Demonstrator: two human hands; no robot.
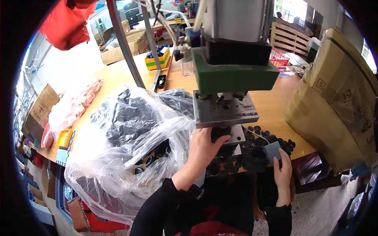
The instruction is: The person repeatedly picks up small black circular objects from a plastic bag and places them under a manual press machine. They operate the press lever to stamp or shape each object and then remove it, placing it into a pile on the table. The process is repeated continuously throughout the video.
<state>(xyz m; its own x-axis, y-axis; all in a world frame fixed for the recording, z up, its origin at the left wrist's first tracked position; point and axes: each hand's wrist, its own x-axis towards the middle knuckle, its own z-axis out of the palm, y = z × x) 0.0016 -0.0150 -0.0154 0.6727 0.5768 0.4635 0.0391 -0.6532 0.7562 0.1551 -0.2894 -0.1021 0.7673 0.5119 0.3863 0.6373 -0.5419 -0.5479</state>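
many blk parts [249,154] on wood tbl [271,106], cardbd box [338,92] nr

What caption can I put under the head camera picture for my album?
Left hand below a green press, right hand touching a grey block beside black parts.

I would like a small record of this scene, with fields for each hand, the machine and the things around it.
Left hand: under the metal plate, at a black piece; its full grip is hidden
Right hand: fingers at a grey block
Machine: press with green head, above the left hand
Loose parts: small black parts, heaped near the grey block
Left side: clear plastic bag with dark contents
Right side: large cardboard box
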